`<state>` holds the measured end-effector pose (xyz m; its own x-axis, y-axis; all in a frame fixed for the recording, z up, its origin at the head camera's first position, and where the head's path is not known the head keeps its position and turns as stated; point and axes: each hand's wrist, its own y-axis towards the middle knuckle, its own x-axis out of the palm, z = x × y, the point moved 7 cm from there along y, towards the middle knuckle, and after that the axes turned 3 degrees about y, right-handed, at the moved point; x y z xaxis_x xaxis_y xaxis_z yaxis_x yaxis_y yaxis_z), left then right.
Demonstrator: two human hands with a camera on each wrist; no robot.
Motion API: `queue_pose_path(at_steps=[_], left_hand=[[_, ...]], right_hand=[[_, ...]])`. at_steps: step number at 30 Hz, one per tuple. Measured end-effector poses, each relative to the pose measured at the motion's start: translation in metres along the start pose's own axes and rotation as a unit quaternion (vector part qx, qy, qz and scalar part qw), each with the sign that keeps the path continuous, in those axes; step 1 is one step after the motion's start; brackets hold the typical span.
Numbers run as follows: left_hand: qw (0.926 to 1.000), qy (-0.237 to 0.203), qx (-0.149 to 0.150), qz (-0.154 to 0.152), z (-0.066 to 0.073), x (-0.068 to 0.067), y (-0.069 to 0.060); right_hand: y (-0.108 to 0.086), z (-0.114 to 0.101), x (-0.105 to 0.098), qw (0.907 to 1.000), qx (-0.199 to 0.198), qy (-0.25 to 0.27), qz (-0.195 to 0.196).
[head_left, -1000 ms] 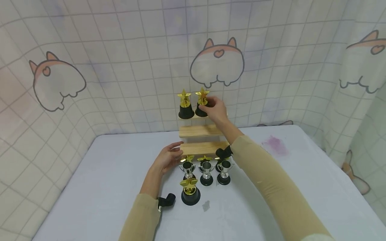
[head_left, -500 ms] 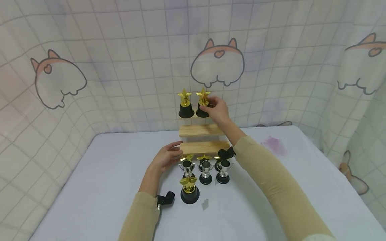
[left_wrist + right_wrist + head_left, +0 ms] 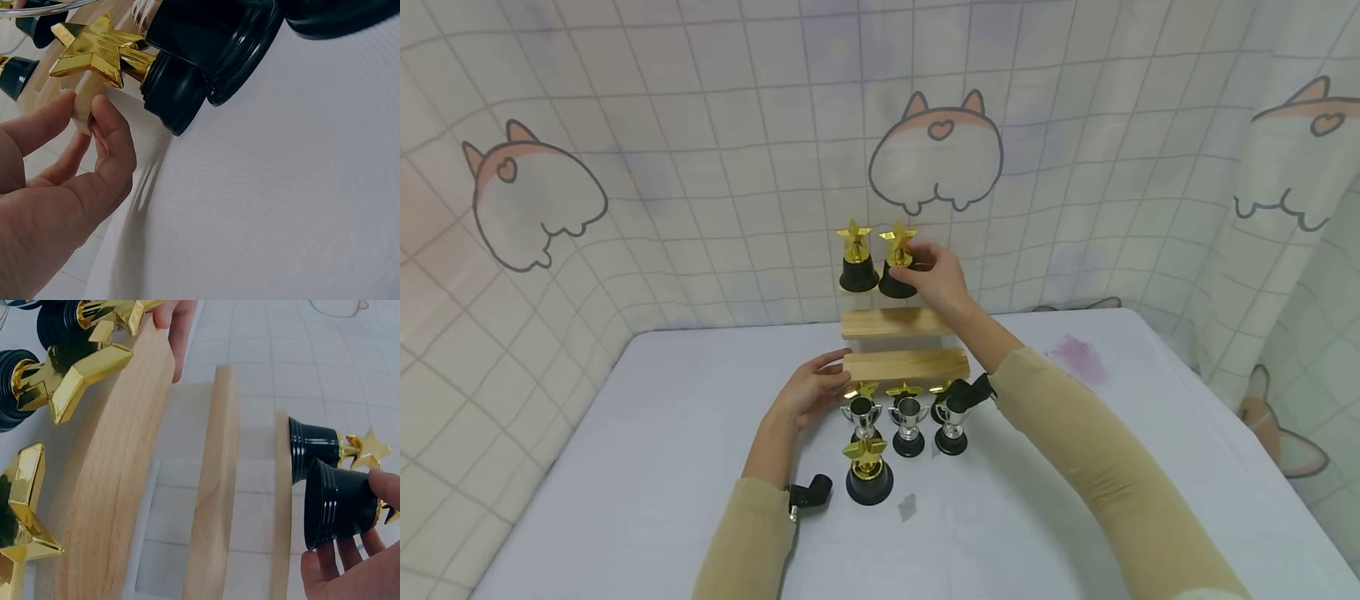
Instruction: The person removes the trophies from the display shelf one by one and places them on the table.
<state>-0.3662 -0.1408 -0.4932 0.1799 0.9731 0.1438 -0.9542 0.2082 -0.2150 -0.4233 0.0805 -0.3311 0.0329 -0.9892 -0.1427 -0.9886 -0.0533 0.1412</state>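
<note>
My right hand (image 3: 942, 275) pinches a star trophy (image 3: 340, 503) by its black base and gold stem, at the top step of a wooden stepped rack. In the right wrist view, its base stands slightly apart from the top board (image 3: 282, 506). Beside it, another gold star trophy (image 3: 857, 271) sits on that board. My left hand (image 3: 812, 390) pinches the left end of the lowest board (image 3: 906, 365) between thumb and fingers, with a gold star (image 3: 94, 50) close above the fingertips in the left wrist view.
Before the rack stand several trophies: silver cups (image 3: 908, 421) in a row, gold stars behind them, and one star trophy (image 3: 868, 479) in front. The middle board (image 3: 895, 322) is bare. A checked curtain (image 3: 737, 208) hangs behind the white table (image 3: 647, 467).
The trophy in my right hand has shifted slightly forward and down from the top board, relative to the one beside it. My left hand stays on the lowest board.
</note>
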Motion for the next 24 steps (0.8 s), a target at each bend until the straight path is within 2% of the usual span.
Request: queue_pose_path(at_steps=[7, 24], left_hand=[[0.9999, -0.009, -0.002, -0.014, 0.001, 0.004, 0.001], [0.9995, -0.03, -0.003, -0.012, -0.002, 0.003, 0.003]], right_hand=[[-0.009, -0.003, -0.001, 1.0, -0.009, 0.001, -0.003], [-0.039, 0.005, -0.007, 0.9998, -0.009, -0.004, -0.02]])
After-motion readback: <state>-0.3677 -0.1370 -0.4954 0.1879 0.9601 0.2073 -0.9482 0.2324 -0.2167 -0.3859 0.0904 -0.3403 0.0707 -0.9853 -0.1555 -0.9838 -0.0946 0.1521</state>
